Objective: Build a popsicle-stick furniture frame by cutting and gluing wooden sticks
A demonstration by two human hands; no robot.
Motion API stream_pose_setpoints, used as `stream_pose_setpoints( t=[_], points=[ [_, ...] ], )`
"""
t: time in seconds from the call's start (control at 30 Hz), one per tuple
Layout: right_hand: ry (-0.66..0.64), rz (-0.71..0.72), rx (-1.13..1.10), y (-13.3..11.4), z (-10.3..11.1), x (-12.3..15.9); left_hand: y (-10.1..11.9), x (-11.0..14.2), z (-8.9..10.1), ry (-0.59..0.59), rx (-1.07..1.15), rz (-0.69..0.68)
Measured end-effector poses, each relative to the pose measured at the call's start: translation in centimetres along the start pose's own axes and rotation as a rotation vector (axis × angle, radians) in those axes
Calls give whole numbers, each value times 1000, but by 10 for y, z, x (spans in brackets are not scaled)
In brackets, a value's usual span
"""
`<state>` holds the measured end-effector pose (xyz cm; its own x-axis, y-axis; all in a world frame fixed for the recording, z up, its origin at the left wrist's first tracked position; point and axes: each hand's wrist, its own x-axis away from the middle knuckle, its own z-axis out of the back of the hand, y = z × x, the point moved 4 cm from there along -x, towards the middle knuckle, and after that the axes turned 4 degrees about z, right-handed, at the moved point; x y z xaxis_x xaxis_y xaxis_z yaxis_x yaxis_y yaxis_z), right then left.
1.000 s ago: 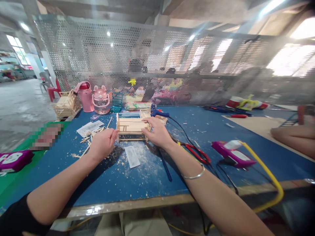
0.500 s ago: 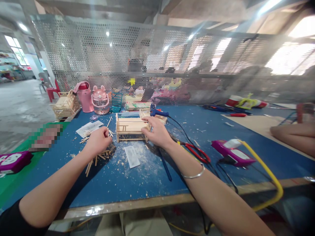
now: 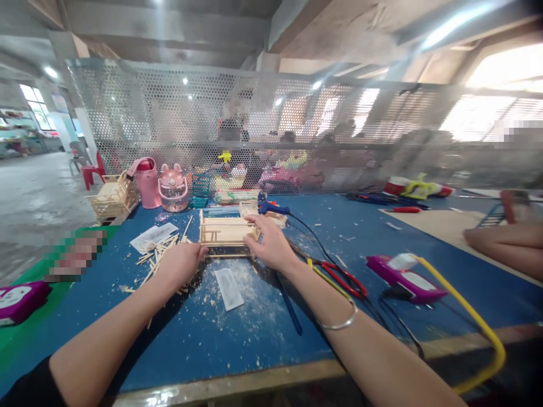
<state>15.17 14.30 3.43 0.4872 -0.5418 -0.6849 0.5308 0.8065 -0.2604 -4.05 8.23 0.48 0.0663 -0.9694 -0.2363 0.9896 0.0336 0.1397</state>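
Observation:
A small model made of wooden sticks (image 3: 224,230), like a miniature bed or crate, stands on the blue table in front of me. My right hand (image 3: 271,243) grips its right end, thumb in front and fingers over the top. At the model's lower left corner, my left hand (image 3: 183,263) has its thumb and fingers pinched together, and whatever is between them is too small to make out. Loose wooden sticks (image 3: 163,251) lie in a pile beside and partly behind my left hand. A white paper packet (image 3: 229,289) lies just in front of the model.
A blue glue gun (image 3: 271,207) lies behind the model. Red-handled pliers (image 3: 343,280) and a purple device (image 3: 405,278) with a yellow bar are on the right. Pink bottles (image 3: 173,189) and another stick model (image 3: 112,198) stand back left. Another person's arm (image 3: 504,246) rests at the right.
My left hand has moved right, from above the stick pile to the model's lower left corner. My right hand stays on the model. The view has tilted slightly upward.

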Motion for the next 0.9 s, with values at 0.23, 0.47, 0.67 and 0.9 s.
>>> stream_pose_setpoints(
  t=[0.23,0.47,0.67,0.9],
  points=[
    [2,5,-21,0,0,0,-17,18,34,379,229,21],
    [99,-109,-128,7,8,0,-25,4,18,200,420,68],
    [39,-177,-54,15,15,-1,-17,-6,4,196,610,88],
    [-46,-102,-114,12,11,-1,-22,-4,7,214,669,198]
  ],
)
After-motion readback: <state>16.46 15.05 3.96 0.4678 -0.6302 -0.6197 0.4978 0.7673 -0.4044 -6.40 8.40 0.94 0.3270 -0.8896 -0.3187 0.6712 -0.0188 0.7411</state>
